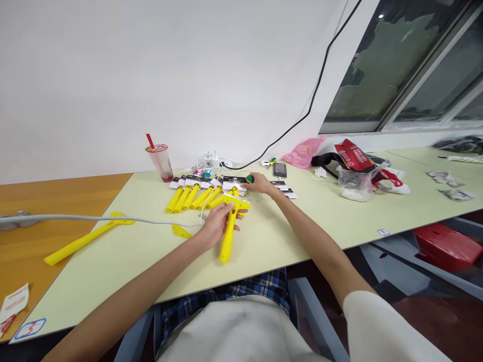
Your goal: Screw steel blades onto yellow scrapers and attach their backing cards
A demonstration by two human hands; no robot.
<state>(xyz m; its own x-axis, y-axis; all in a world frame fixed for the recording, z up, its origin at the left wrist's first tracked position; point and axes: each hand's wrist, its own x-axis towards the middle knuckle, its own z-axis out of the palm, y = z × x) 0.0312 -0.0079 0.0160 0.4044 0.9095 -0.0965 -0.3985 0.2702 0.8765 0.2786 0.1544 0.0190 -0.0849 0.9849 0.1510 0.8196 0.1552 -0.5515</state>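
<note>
My left hand [218,226] is closed around a yellow scraper [228,236], its wide head up and its handle pointing down toward me. Just beyond, my right hand [259,183] is closed on a green-handled tool [249,178]; only its rounded green end shows and the rest is hidden. Several yellow scrapers [191,197] with black-and-white cards lie in a row behind my left hand. A loose yellow flat piece [181,231] rests left of that hand. Farther left lies a long yellow scraper [88,240], across the join of the two tabletops.
A white cable [113,218] runs in from the left above the table [302,236]. A cup with a red straw [160,162] stands by the wall. At the back right are a phone-like device [279,170], a pink bag [305,152] and a clear plastic bag [354,183].
</note>
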